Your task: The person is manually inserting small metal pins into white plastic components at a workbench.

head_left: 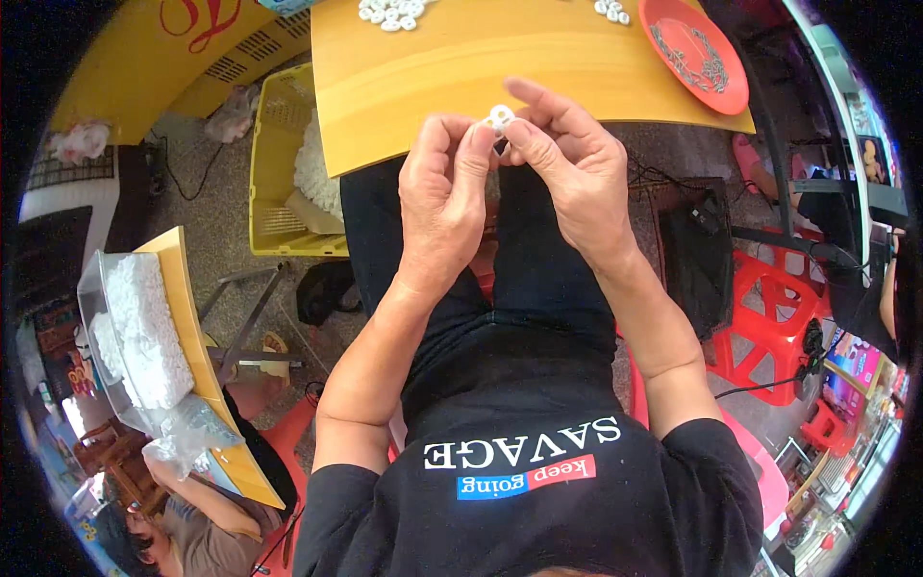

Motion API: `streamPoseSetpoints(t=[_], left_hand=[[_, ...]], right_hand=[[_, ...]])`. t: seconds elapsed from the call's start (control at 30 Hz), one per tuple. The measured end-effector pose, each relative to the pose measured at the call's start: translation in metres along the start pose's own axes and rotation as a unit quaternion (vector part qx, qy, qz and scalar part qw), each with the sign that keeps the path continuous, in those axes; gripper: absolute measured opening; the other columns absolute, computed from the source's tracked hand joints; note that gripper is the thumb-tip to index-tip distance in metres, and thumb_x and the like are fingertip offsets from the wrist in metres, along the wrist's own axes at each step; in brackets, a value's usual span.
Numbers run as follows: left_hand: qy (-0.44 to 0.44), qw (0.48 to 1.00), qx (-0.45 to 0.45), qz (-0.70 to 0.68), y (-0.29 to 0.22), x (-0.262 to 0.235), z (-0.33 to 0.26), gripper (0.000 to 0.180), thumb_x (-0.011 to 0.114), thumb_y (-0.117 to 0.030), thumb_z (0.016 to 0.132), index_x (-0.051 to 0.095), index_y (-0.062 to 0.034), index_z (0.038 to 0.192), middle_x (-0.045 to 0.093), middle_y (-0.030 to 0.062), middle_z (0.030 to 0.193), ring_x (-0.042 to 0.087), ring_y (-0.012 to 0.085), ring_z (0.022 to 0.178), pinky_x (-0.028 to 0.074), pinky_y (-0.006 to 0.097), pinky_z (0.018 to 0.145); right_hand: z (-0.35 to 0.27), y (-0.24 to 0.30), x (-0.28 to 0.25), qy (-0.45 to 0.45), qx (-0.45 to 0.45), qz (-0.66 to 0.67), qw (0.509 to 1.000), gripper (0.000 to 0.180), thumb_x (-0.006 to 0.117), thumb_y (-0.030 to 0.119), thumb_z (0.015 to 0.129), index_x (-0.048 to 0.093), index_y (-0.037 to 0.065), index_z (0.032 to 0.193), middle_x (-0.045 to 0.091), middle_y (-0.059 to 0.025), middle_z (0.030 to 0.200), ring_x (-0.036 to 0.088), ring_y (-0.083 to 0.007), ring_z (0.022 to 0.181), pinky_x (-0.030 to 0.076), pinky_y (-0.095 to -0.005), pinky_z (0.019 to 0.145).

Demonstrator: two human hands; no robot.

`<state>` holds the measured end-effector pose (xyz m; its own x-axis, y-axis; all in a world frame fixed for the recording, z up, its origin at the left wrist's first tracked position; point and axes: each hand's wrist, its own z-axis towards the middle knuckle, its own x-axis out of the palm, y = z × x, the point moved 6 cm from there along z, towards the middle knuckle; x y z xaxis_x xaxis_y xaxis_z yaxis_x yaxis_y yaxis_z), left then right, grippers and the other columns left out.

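My left hand and my right hand meet above my lap, at the near edge of the yellow table. Between both thumbs and fingertips they pinch a small white plastic piece with a rounded, ring-like top. Its lower part is covered by my fingers. The right index finger sticks out, away from the piece. Farther off on the tabletop lie a pile of small white oval pieces and a smaller group of white pieces. A red plate at the right corner holds many small metal parts.
Left of my legs, a yellow crate contains many white pieces. Farther left, a clear bin of white pieces stands on another table, where a co-worker's hand touches a plastic bag. Red stools are at the right.
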<state>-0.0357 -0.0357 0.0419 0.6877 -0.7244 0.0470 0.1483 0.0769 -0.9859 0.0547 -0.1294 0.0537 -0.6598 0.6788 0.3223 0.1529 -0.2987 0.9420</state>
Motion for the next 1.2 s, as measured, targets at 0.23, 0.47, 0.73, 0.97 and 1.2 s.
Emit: streamPoseSetpoints(t=[0.23, 0.47, 0.73, 0.97, 1.2], left_hand=[[-0.01, 0.999, -0.034, 0.0, -0.004, 0.001, -0.003, 0.018, 0.054, -0.018, 0.099, 0.056, -0.0011, 0.094, 0.058, 0.0001, 0.08, 0.051, 0.0041, 0.073, 0.041, 0.018, 0.066], [0.002, 0.999, -0.037, 0.001, -0.004, 0.001, -0.002, 0.018, 0.054, -0.019, 0.099, 0.056, -0.0013, 0.093, 0.058, 0.0, 0.08, 0.05, 0.0045, 0.073, 0.041, 0.018, 0.066], [-0.004, 1.0, -0.024, -0.005, 0.001, 0.0, 0.002, 0.02, 0.054, -0.02, 0.099, 0.055, -0.002, 0.092, 0.055, -0.0011, 0.079, 0.048, 0.0046, 0.073, 0.04, 0.019, 0.068], [0.03, 0.996, -0.021, -0.076, 0.012, -0.009, 0.002, 0.02, 0.049, -0.021, 0.101, 0.051, -0.0015, 0.107, 0.058, 0.0021, 0.095, 0.052, 0.0061, 0.085, 0.043, 0.02, 0.078], [0.129, 0.974, -0.034, -0.183, 0.013, 0.006, 0.005, 0.034, 0.045, -0.024, 0.102, 0.054, -0.0003, 0.125, 0.055, 0.0084, 0.124, 0.053, 0.0118, 0.105, 0.043, 0.026, 0.091]], right_hand=[[-0.002, -0.003, -0.002, -0.007, 0.001, -0.021, 1.0, 0.026, 0.063, 0.005, 0.09, 0.063, -0.003, 0.115, 0.068, -0.005, 0.097, 0.057, -0.0067, 0.076, 0.051, -0.0225, 0.074], [0.0, -0.004, -0.003, 0.003, 0.001, -0.042, 0.999, 0.024, 0.063, 0.004, 0.09, 0.065, -0.002, 0.113, 0.067, -0.0036, 0.094, 0.056, -0.006, 0.074, 0.05, -0.0217, 0.072], [0.003, -0.01, 0.0, 0.002, 0.006, -0.076, 0.997, 0.022, 0.064, 0.006, 0.09, 0.066, -0.002, 0.111, 0.067, -0.0021, 0.093, 0.055, -0.0053, 0.073, 0.049, -0.0202, 0.071], [0.008, -0.016, -0.003, 0.017, 0.054, 0.079, 0.995, 0.032, 0.063, 0.008, 0.091, 0.056, -0.006, 0.119, 0.066, -0.0065, 0.091, 0.059, -0.0083, 0.075, 0.051, -0.022, 0.069], [0.004, -0.008, 0.009, 0.052, 0.116, 0.178, 0.976, 0.057, 0.062, 0.003, 0.09, 0.035, 0.003, 0.14, 0.063, -0.0061, 0.098, 0.058, -0.0086, 0.081, 0.05, -0.0224, 0.077]])
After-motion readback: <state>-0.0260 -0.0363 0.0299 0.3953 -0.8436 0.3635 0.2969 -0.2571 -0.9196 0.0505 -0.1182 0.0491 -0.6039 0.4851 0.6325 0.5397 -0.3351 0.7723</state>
